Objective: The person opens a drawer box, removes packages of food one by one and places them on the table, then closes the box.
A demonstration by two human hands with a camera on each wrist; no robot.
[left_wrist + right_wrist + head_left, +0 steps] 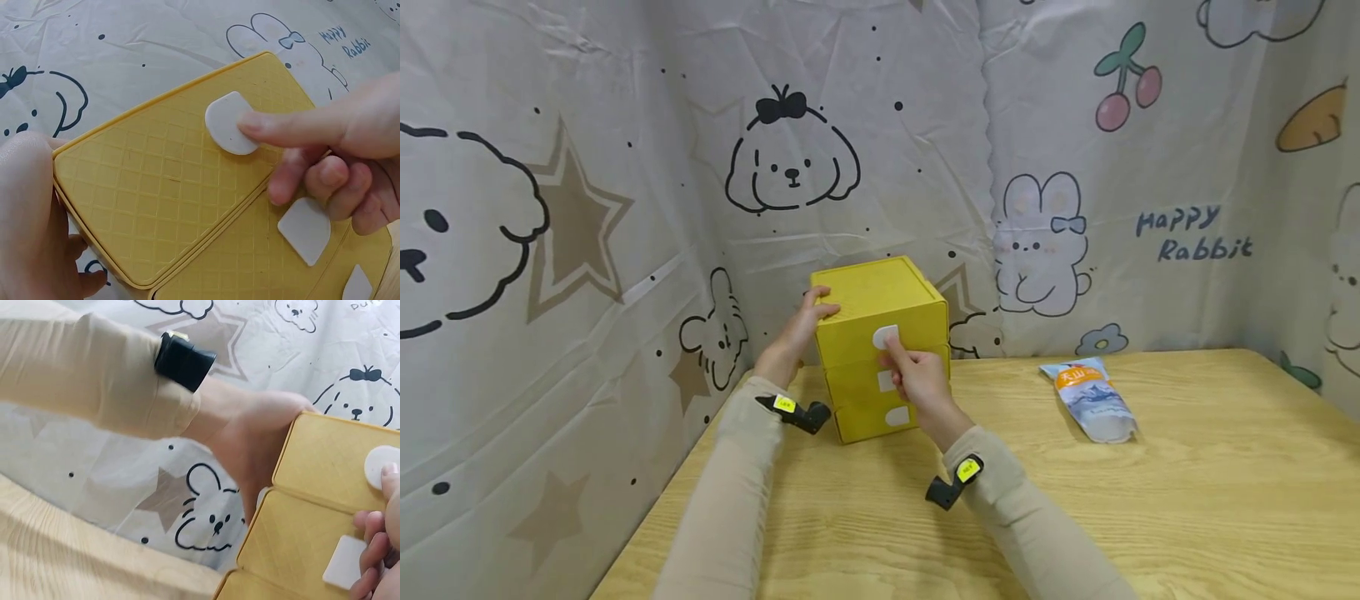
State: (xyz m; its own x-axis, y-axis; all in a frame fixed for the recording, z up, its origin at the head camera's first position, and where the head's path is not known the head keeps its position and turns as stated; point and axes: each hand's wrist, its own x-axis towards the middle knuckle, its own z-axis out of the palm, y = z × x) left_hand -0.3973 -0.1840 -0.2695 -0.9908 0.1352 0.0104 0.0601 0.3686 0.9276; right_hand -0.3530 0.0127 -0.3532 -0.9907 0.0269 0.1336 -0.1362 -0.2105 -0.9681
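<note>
A yellow drawer box (857, 367) with white tabs down its front stands on the table, slightly turned. My left hand (801, 329) holds its upper left edge, with fingertips bent over the top. In the left wrist view this hand (28, 212) lies against the box's left side, partly out of frame. The thumb of my right hand (921, 379) presses the front of the top white tab (228, 125). Its other fingers hang loosely curled below, in front of the middle white tab (306, 231). The top drawer front (331, 459) sits flush with the one below.
A blue and white packet (1093, 404) with an orange label lies to the right of the box on the wooden table (1187, 500). Printed cloth (917, 150) hangs close behind the box and along the left. Black wrist cameras (955, 483) sit on both sleeves.
</note>
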